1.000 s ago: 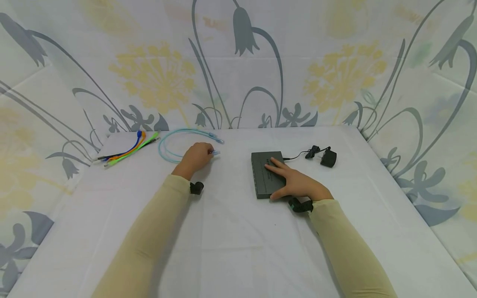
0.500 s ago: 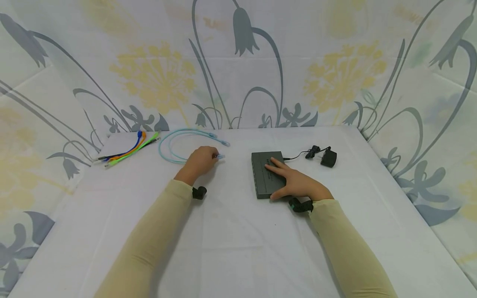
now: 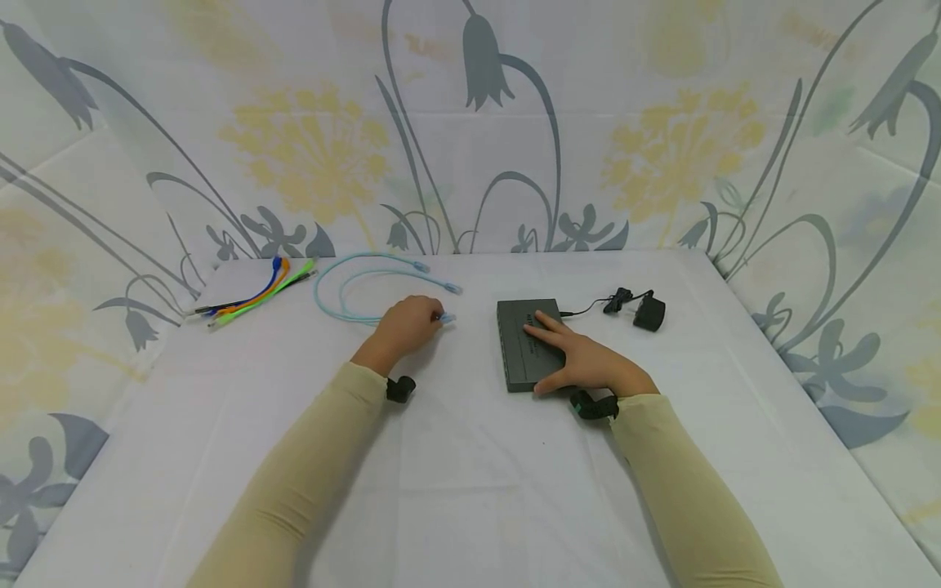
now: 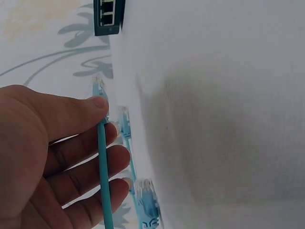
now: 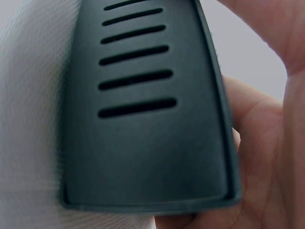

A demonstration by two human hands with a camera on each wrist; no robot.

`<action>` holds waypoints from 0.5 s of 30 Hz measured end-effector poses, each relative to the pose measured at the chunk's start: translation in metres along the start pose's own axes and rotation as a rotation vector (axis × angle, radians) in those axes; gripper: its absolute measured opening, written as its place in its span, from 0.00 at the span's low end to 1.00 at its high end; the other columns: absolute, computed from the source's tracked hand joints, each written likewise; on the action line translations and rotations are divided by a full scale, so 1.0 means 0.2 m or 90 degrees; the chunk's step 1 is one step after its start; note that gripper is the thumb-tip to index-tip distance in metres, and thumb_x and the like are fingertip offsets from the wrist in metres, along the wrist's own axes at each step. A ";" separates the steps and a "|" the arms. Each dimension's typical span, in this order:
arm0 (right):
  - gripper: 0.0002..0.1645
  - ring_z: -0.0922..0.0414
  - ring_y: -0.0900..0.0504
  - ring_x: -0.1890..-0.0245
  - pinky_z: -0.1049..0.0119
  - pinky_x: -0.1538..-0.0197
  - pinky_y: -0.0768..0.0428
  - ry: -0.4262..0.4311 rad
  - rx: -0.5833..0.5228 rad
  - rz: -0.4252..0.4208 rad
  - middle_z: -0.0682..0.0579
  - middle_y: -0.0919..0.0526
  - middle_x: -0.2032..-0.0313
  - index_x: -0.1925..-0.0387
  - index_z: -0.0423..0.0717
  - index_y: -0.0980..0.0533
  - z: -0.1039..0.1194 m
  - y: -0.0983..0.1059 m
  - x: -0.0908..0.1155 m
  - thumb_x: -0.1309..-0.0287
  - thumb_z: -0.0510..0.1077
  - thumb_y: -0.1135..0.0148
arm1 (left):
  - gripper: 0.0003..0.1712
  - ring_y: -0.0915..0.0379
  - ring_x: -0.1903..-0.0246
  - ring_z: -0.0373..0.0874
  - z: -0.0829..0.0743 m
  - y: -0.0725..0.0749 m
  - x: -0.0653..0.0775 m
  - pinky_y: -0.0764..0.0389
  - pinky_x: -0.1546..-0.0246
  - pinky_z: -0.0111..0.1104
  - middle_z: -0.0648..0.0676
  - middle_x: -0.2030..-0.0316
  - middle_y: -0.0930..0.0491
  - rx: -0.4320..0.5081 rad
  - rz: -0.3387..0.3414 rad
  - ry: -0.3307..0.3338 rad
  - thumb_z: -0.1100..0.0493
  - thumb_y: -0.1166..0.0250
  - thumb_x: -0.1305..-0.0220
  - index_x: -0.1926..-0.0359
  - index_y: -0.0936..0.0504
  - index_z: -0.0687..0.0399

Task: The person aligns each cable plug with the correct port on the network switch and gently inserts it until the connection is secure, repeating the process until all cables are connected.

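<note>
My left hand [image 3: 408, 324] pinches the clear-tipped plug [image 4: 98, 88] of a light-blue Ethernet cable [image 4: 104, 176] between thumb and index finger. The plug points toward the network switch, low over the cloth. Behind that hand, light-blue cable loops [image 3: 327, 306] lie curled, with two more plugs showing, one of them a loose plug [image 3: 453, 288]. My right hand [image 3: 595, 361] rests on the dark grey network switch [image 3: 518, 347], fingers spread over its top and thumb at its near edge. Several ports [image 4: 107, 12] face left; vent slots [image 5: 138, 109] line the near side.
A black power adapter [image 3: 650, 313] lies right of the switch, its bundled cord [image 3: 616, 300] running to the switch's back right. Blue, orange, green and black cables [image 3: 260, 296] lie in a bunch at the back left. A flowered cloth wall [image 3: 507, 180] rises behind the white-covered table [image 3: 470, 490].
My left hand has moved right and slightly nearer, bringing the pinched plug toward the switch. The loose loops have spread, and their free plugs shifted. The right hand and switch have stayed put.
</note>
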State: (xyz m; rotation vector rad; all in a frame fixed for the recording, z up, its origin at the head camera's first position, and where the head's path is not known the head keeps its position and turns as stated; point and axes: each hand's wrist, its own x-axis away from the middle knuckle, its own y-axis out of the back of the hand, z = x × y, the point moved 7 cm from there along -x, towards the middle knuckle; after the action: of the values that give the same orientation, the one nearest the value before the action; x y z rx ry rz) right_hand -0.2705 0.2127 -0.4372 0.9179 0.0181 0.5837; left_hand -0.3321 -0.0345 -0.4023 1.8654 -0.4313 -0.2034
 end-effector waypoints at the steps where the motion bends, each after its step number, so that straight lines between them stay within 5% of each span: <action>1: 0.64 0.44 0.61 0.23 0.37 0.30 0.45 0.001 0.001 0.000 0.63 0.67 0.23 0.25 0.69 0.51 0.00 0.00 0.00 0.61 0.67 0.25 | 0.14 0.21 0.52 0.51 -0.01 0.00 0.00 0.22 0.48 0.44 0.56 0.52 0.17 -0.001 -0.001 -0.004 0.58 0.42 0.31 0.49 0.18 0.58; 15: 0.65 0.43 0.60 0.23 0.37 0.30 0.45 0.000 0.000 -0.001 0.62 0.67 0.23 0.25 0.68 0.51 0.01 0.00 0.00 0.61 0.67 0.25 | 0.13 0.19 0.54 0.49 -0.11 -0.04 0.01 0.19 0.51 0.43 0.54 0.53 0.16 -0.053 0.002 -0.035 0.57 0.41 0.31 0.50 0.17 0.56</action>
State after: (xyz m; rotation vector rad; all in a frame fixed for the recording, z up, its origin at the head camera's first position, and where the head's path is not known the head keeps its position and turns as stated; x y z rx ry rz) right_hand -0.2701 0.2122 -0.4360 0.9176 0.0188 0.5815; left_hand -0.3210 -0.0135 -0.4032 1.7815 -0.4565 -0.2674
